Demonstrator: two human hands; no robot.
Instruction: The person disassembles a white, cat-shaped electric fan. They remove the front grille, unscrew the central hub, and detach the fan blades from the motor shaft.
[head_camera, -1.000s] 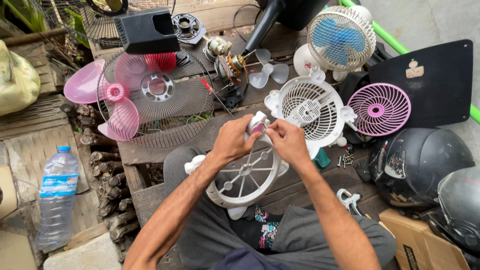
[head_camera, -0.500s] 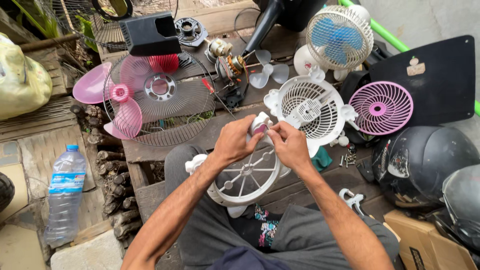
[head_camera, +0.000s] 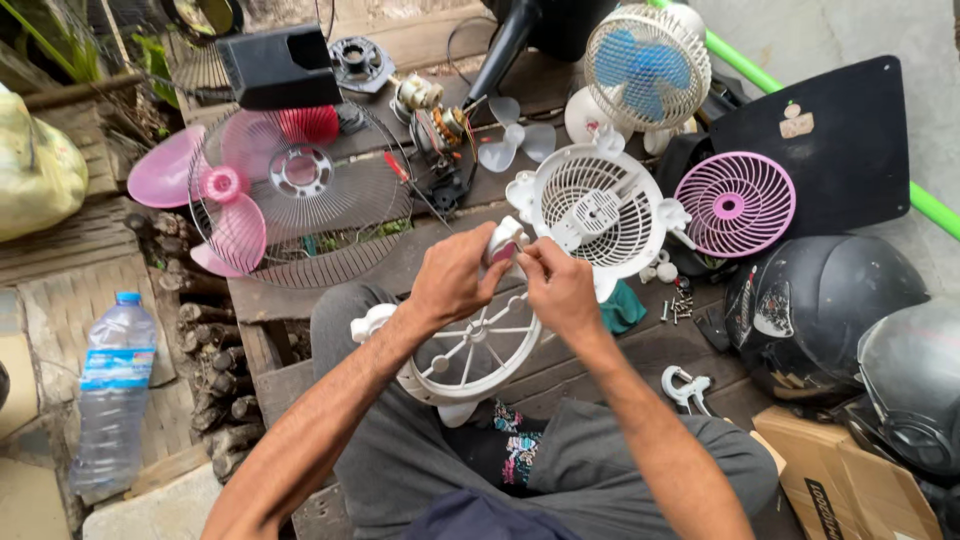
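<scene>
Both forearms come in from the bottom of frame and converge at centre, elbows out, wrists slightly bent down. My left hand (head_camera: 455, 280) is curled, fingers wrapped round a small white-and-pink part (head_camera: 503, 243), thumb side up. My right hand (head_camera: 560, 290) meets it from the other side, thumb and fingertips pinched on the same part. So both grips are closed on that one piece, knuckles nearly touching.

The part sits just above the white frame (head_camera: 470, 355), a round spoked fan shell resting on my lap, over the grey trousers. My left wrist crosses over its rim.

Just beyond my hands, on the wooden bench (head_camera: 340, 275): a white grille (head_camera: 597, 205) with motor mount, touching distance from my right fingers. Right of it a pink grille (head_camera: 735, 204) leaning on a black board (head_camera: 840, 140). Left: wire guard (head_camera: 300, 195) with pink blades (head_camera: 215, 195) under it. A motor (head_camera: 440, 120) with copper windings and a clear blade (head_camera: 515, 140) lie further back, next to a small blue fan (head_camera: 645, 65).

Screws (head_camera: 680, 305) and a green cloth (head_camera: 622, 308) lie just right of my right hand. Helmets (head_camera: 830, 310) sit at far right, a bottle (head_camera: 115, 390) at far left on the ground.
</scene>
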